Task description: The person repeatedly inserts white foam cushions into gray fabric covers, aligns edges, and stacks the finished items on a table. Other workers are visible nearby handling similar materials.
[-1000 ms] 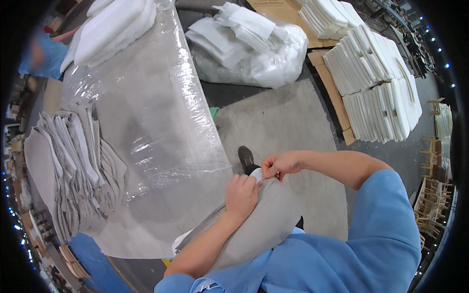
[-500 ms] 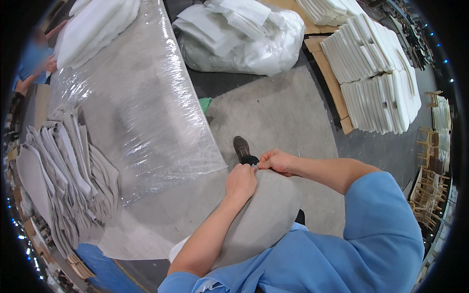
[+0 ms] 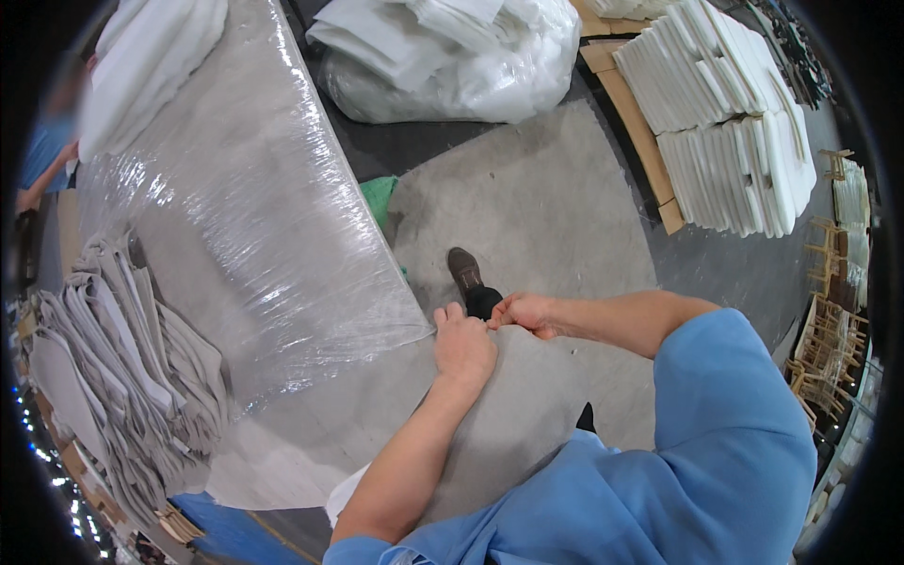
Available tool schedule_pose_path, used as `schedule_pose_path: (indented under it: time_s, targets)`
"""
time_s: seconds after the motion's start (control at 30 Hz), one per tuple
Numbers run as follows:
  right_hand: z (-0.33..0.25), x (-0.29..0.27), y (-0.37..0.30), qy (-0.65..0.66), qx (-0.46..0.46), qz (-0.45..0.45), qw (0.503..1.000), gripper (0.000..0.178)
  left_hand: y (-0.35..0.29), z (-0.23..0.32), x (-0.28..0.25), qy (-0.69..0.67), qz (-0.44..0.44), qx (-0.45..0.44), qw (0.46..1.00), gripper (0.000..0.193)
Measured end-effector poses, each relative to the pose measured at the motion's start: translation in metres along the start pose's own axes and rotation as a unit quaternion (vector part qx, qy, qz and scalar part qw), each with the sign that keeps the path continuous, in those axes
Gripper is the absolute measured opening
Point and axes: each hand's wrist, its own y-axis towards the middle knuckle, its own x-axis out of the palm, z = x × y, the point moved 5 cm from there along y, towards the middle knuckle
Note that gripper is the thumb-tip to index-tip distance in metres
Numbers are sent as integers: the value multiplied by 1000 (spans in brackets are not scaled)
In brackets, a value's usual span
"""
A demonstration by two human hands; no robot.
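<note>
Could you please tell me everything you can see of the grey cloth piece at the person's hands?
The grey cloth piece looks matte and smooth, with a rounded right side. It bulges in front of the person's blue shirt, partly hidden by the left forearm. The left hand and right hand touch its far edge.

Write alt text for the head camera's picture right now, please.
A person's right hand pinches the far edge of a grey fabric cover, their left hand against it. At left, a partly plastic-covered table holds piled grey fabric pieces and white padding; beyond are a clear plastic bag topped with white sheets and, at right, stacked white pads.
</note>
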Motion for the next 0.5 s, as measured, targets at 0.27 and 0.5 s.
schedule_pose_path:
  time_s: [0.27,0.5]
  targets:
    - [15,1,9,6,-80,2,997,16,1,-8,13,-32,-9,13,999,28]
    - [-1,13,-59,-17,-158,-59,986,19,-26,3,-10,-30,72,110,991,30]
